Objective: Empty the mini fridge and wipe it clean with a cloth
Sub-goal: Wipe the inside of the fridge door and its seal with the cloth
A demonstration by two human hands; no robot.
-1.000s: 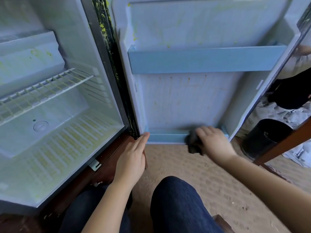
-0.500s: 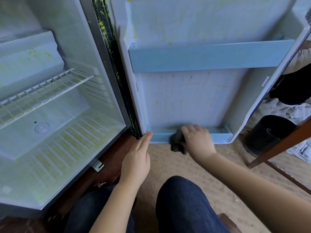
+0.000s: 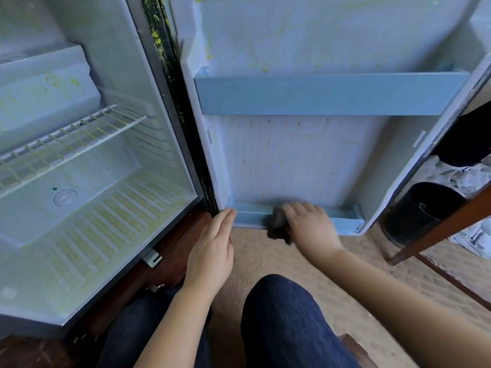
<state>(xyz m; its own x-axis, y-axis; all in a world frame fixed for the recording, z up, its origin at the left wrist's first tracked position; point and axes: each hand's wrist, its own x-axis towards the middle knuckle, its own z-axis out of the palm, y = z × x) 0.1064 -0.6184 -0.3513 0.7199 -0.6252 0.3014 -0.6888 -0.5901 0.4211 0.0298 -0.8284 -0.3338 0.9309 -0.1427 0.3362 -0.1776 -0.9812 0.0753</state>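
Note:
The mini fridge (image 3: 87,166) stands open on the left, holding only a white wire shelf (image 3: 69,144) and yellow-green stains on its floor. Its door (image 3: 300,160) swings out ahead of me, with a blue upper rail (image 3: 329,94) and a blue bottom rail (image 3: 342,221). My right hand (image 3: 310,224) grips a dark cloth (image 3: 277,224) against the bottom rail, near its middle. My left hand (image 3: 212,248), fingers straight, touches the door's lower left corner beside the hinge. Rusty drip marks streak the door liner.
A black bin (image 3: 419,213) stands on the floor right of the door, with crumpled grey-white fabric (image 3: 462,179) behind it. A brown wooden furniture leg (image 3: 438,229) slants across the right. My knees in dark jeans (image 3: 289,322) are below on the tan carpet.
My right hand has slid the cloth leftward along the door's bottom rail. My left hand has stayed at the door's lower left corner.

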